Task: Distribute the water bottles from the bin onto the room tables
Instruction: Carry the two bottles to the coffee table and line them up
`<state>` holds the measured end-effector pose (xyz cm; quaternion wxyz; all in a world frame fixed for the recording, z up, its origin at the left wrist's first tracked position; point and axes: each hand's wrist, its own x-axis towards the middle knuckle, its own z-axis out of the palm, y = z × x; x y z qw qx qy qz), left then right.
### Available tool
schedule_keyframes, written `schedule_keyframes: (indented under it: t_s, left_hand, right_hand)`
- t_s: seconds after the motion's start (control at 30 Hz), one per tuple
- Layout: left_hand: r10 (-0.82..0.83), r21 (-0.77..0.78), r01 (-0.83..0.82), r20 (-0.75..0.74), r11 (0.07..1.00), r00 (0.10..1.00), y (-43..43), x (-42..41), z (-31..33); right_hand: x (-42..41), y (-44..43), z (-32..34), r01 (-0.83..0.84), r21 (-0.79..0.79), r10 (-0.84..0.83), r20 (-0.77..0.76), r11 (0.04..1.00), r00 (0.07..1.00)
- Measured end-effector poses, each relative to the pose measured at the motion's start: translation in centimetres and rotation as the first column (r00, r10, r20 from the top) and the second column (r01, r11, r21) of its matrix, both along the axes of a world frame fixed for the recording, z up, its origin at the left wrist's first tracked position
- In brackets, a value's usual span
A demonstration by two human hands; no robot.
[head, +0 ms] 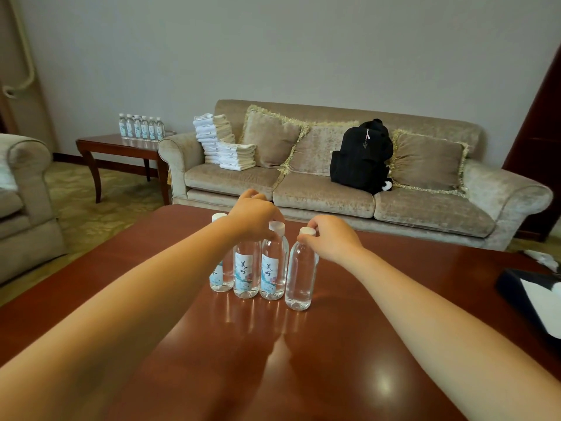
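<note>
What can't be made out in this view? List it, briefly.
Head view:
- second bottle from left: cap hidden under the left hand; grip unclear.
- leftmost bottle: partly behind the left forearm.
- rightmost bottle: label not visible, turned away or absent.
- side-table bottles: labels too small.
- dark object: cut off by the right edge.
- bin: outside the frame.

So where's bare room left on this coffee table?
Table is bare left of the bottle row, in front of it, and between rightmost bottle and dark tray. Crowded at the row, where left hand and right hand grip bottles.
</note>
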<state>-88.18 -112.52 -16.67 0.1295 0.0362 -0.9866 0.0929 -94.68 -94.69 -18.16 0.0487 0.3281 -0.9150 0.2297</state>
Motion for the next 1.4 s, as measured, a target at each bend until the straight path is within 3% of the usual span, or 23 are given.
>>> schedule_keyframes:
  t_s: [0.27,0.5,0.6,0.8,1.13,1.4]
  left_hand:
    - [0.015,0.056,-0.014,-0.025,0.998,1.000,-0.1,-0.5,-0.8]
    - [0.009,0.118,-0.002,-0.053,0.993,0.999,-0.3,-0.3,-1.7]
    - [0.008,0.140,0.000,-0.060,0.990,0.998,-0.3,-0.4,-2.0]
    - [-0.015,0.149,0.020,-0.034,0.989,0.999,-0.4,-0.5,-1.7]
    - [-0.034,0.134,0.029,0.036,0.991,0.999,-0.5,-0.7,-1.2]
    - [-0.034,0.164,0.030,0.022,0.986,0.999,-0.4,-0.7,-1.3]
  right_hand:
    - [-0.9,-0.7,-0.1,0.041,0.046,-0.042,0.026,0.998,0.999]
    - [-1.5,-0.1,-1.3,-0.150,-0.136,0.178,0.220,0.979,0.959]
    - [-2.0,0.3,-1.6,-0.194,-0.147,0.222,0.215,0.970,0.951]
    - [-2.2,-0.4,-1.7,-0.028,-0.140,0.044,0.110,0.990,0.993]
    - [-1.9,-1.0,-2.0,0.088,-0.177,-0.066,0.127,0.980,0.990]
    - [-1.7,-0.8,-2.0,0.085,-0.194,-0.064,0.114,0.977,0.991]
